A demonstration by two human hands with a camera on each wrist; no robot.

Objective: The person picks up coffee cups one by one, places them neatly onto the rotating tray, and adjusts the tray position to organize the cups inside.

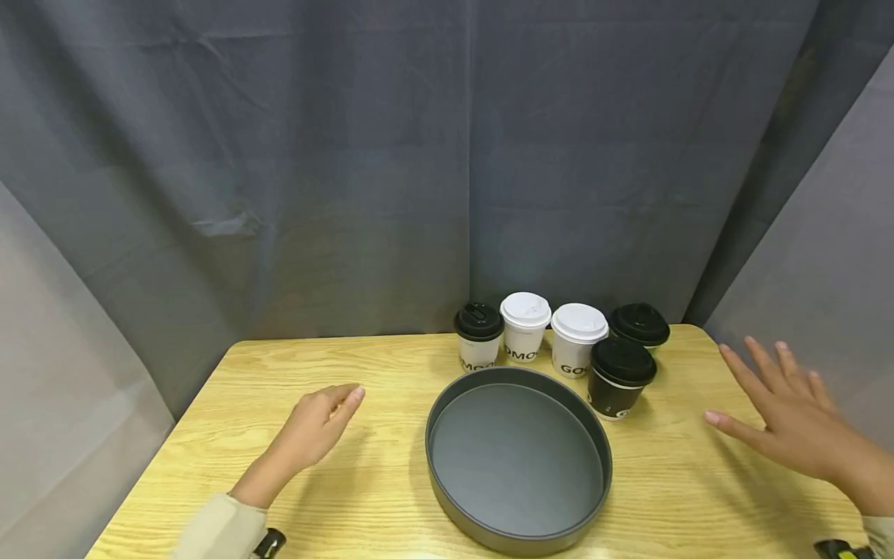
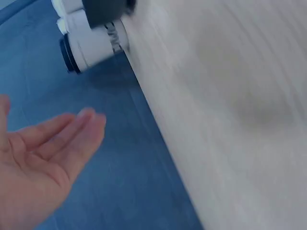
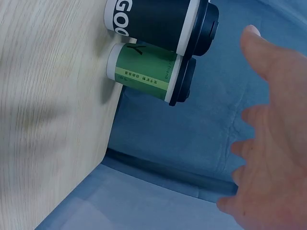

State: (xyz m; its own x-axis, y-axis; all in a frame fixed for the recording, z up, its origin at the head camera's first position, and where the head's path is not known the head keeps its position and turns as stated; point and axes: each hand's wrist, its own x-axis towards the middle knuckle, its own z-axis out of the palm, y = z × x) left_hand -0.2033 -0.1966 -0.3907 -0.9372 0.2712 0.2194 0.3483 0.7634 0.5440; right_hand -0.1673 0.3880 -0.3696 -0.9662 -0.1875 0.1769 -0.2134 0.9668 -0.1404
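A round dark grey pan [image 1: 517, 458] lies on the wooden table between my two hands, with nothing in it. Behind it and to its right stand several lidded paper cups: a white cup with a black lid [image 1: 479, 335], two white cups with white lids [image 1: 525, 326], a black cup [image 1: 618, 380] and a black-lidded cup [image 1: 639, 326] that shows green in the right wrist view. Over the table left of the pan, my left hand [image 1: 314, 427] holds nothing, its fingers relaxed. My right hand [image 1: 796, 419] hovers right of the cups, fingers spread and touching nothing.
The light wooden table [image 1: 335, 357] ends at a grey curtain [image 1: 363, 194] right behind the cups. Pale grey panels [image 1: 56, 404] flank both sides.
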